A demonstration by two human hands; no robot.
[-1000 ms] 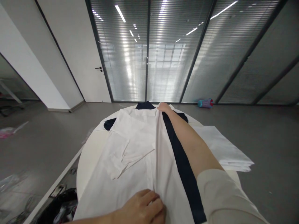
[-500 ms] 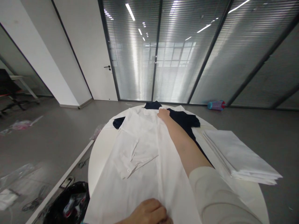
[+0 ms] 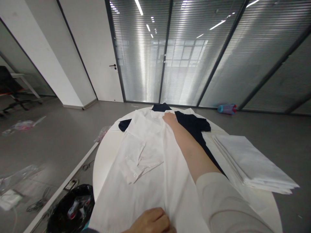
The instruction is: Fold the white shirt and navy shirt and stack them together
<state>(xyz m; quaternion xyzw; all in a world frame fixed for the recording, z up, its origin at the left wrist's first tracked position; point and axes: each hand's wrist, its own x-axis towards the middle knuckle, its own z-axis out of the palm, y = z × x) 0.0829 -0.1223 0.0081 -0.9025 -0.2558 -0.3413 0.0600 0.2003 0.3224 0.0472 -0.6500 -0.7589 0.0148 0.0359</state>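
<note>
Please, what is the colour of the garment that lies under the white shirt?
The garment is dark navy, almost black, seen in the head view.

1. Dim, grey room light; brightest patches on the glass panels (image 3: 184,64).
2. Streak reflections (image 3: 139,7) glare high on the panels.
3. White shirt (image 3: 149,178) shows only faint fold shadows.
4. Wide-angle stretch toward frame edges.

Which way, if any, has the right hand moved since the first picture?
Yes: the right hand has shifted left and slightly toward the wearer, judged against the door handle.
</note>
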